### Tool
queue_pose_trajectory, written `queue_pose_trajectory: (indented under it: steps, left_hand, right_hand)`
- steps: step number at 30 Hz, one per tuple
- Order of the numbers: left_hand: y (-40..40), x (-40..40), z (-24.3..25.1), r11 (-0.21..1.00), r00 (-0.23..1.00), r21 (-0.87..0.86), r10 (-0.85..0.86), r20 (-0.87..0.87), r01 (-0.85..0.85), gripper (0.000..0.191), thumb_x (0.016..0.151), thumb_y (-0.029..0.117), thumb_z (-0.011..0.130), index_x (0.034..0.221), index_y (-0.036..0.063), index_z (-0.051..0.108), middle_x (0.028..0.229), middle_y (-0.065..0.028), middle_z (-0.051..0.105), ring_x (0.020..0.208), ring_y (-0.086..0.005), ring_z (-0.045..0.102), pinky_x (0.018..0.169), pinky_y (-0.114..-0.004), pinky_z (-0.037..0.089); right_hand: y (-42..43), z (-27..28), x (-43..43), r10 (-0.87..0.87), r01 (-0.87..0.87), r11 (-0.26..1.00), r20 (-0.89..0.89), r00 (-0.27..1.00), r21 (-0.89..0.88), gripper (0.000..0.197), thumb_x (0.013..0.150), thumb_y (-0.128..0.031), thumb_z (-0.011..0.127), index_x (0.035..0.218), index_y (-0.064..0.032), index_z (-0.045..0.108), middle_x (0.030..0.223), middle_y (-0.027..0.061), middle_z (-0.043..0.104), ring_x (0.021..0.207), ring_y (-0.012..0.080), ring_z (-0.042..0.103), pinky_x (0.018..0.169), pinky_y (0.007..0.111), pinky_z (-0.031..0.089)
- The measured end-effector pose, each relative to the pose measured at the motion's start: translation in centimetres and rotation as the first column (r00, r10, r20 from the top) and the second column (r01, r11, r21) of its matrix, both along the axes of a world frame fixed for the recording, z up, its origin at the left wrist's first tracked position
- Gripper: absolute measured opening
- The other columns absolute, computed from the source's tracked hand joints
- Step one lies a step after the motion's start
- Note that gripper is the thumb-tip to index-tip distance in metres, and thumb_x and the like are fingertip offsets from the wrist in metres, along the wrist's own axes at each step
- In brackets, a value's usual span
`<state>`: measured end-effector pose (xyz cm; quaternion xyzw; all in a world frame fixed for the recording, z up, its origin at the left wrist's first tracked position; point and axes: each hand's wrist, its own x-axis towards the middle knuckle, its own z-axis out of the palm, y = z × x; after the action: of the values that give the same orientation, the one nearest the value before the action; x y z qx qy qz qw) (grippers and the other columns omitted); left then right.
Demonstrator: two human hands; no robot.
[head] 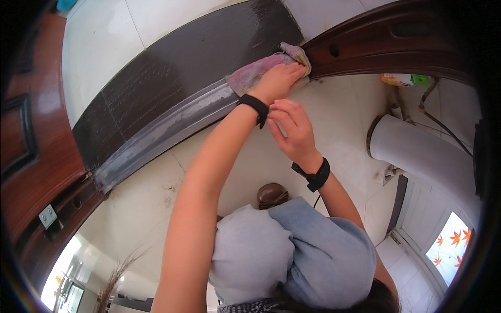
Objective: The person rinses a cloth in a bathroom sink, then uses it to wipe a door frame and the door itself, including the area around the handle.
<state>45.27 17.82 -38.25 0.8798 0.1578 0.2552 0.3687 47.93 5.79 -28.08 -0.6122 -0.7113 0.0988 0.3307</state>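
Observation:
My left hand (278, 81) bears down on a damp pink-and-grey cleaning cloth (250, 74), its fingers over the cloth's bunched end. The cloth lies across the right end of a worn metal door sill (168, 131), against the foot of the dark red door frame (352, 47). Part of the cloth is hidden under the hand. Just below my left wrist, my right hand (294, 131) hovers over the pale floor with bent, parted fingers and nothing in it. Each wrist wears a black strap (319, 178).
Beyond the sill runs a dark stone threshold strip (156, 82). A red-brown door (43, 105) stands at left. To the right are a thick white pipe (415, 144), a thin hose (442, 123) and a colourful package (405, 80). Broom bristles (113, 279) show lower left; my brown shoe (272, 194) is below.

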Motion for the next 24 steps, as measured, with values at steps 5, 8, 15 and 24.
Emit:
queue_pose_trajectory:
  steps: [5, 8, 15, 24]
  left_hand:
    - [-1.4, -4.9, 1.0, 0.999, 0.997, -0.016, 0.053, 0.057, -0.052, 0.042, 0.078, 0.007, 0.050, 0.120, 0.0052, 0.046, 0.119, -0.0106, 0.051, 0.109, -0.0277, 0.048, 0.090, -0.036, 0.039]
    - [-1.9, -9.0, 1.2, 0.997, 0.996, 0.019, 0.078, -0.052, -0.077, 0.044, 0.078, 0.005, 0.047, 0.122, 0.0059, 0.045, 0.121, -0.0103, 0.050, 0.110, -0.0278, 0.047, 0.093, -0.035, 0.038]
    - [-3.7, -19.5, 2.8, 0.978, 0.938, 0.148, 0.186, -0.293, -0.148, 0.046, 0.078, 0.003, 0.045, 0.124, 0.0064, 0.044, 0.125, -0.0103, 0.047, 0.112, -0.0256, 0.047, 0.095, -0.036, 0.038]
    - [-7.9, -37.3, 0.7, 0.808, 0.739, 0.286, 0.588, -0.329, -0.515, 0.042, 0.076, 0.009, 0.057, 0.117, 0.0060, 0.051, 0.118, -0.0098, 0.054, 0.107, -0.0249, 0.052, 0.090, -0.035, 0.040]
  right_hand:
    - [-0.1, -0.4, -0.1, 0.026, -0.026, 1.000, 0.019, 0.999, 0.015, 0.012, 0.072, -0.005, 0.062, 0.082, -0.0034, 0.056, 0.093, 0.0087, 0.055, 0.091, 0.0267, 0.054, 0.075, 0.036, 0.044]
    - [-0.1, -0.5, -0.6, 0.044, -0.044, 0.999, 0.000, 0.999, 0.005, 0.011, 0.073, -0.005, 0.062, 0.082, -0.0036, 0.056, 0.093, 0.0086, 0.055, 0.091, 0.0267, 0.053, 0.076, 0.036, 0.044]
    - [0.4, -1.3, -1.4, 0.076, -0.077, 0.997, -0.027, 0.997, -0.003, 0.010, 0.072, -0.004, 0.061, 0.081, -0.0038, 0.056, 0.092, 0.0080, 0.055, 0.087, 0.0264, 0.054, 0.072, 0.035, 0.044]
    - [1.2, -1.5, -3.6, 0.171, -0.171, 0.985, -0.050, 0.984, 0.006, 0.010, 0.071, -0.002, 0.061, 0.080, -0.0034, 0.056, 0.086, 0.0088, 0.056, 0.081, 0.0264, 0.055, 0.067, 0.034, 0.045]
